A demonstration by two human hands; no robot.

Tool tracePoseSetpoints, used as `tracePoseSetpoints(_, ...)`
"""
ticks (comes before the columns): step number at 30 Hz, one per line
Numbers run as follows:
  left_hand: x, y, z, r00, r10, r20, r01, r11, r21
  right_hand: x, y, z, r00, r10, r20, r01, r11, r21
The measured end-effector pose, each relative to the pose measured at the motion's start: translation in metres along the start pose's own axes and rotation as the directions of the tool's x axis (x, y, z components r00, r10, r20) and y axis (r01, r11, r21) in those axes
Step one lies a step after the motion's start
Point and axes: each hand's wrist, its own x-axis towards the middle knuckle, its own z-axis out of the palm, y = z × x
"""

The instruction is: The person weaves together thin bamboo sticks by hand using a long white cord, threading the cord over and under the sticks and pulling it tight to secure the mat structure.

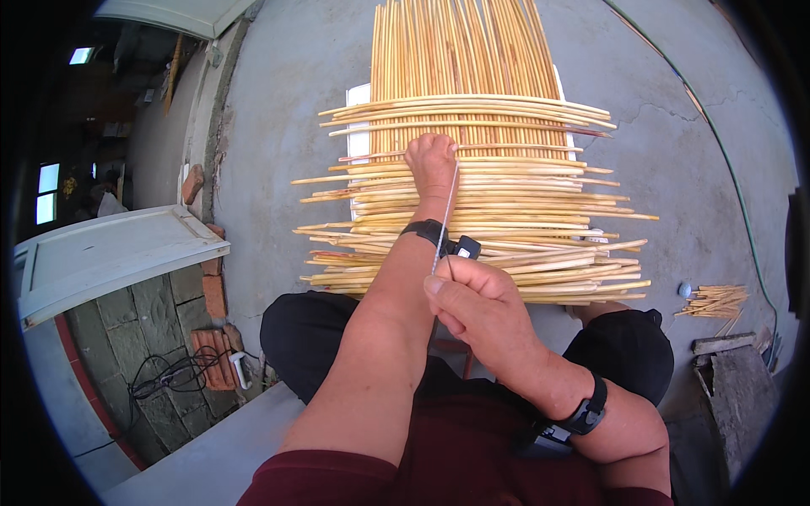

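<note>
The cord (448,202) is stretched at the centre of the frame, above the crosswise sticks (523,207). The right hand's (477,299) fingers are pinched on it; the left hand's (432,164) are curled in, apparently around its far end. Tension is best kept steady, without jerks, and the sticks beneath should be left undisturbed.

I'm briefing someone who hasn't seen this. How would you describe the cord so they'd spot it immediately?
Find the lengthwise sticks at top centre, then the crosswise sticks laid over them. There the left hand is higher in the picture, with the right hand below. The cord stretches straight between these hands: thin and whitish, unlike the thicker, straw-coloured sticks.
</note>
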Motion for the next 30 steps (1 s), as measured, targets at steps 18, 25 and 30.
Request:
tracePoseSetpoints(18,0.0008,0.0007,-0.0007,0.999,0.010,-0.036,-0.010,1.000,-0.008,-0.0048,-0.0029,-0.0054,0.995,0.098,0.022,-0.099,0.991,0.085)
tracePoseSetpoints(25,-0.0010,-0.0016,0.0003,1.000,0.018,-0.022,-0.018,1.000,-0.019,-0.0040,0.0000,-0.0044,0.997,0.074,0.015,-0.075,0.996,0.049)
tracePoseSetpoints(30,0.0002,-0.0019,-0.0016,0.993,0.111,-0.030,-0.111,0.994,0.005,-0.0050,-0.0008,-0.0053,0.994,0.103,0.045,-0.105,0.993,0.061)
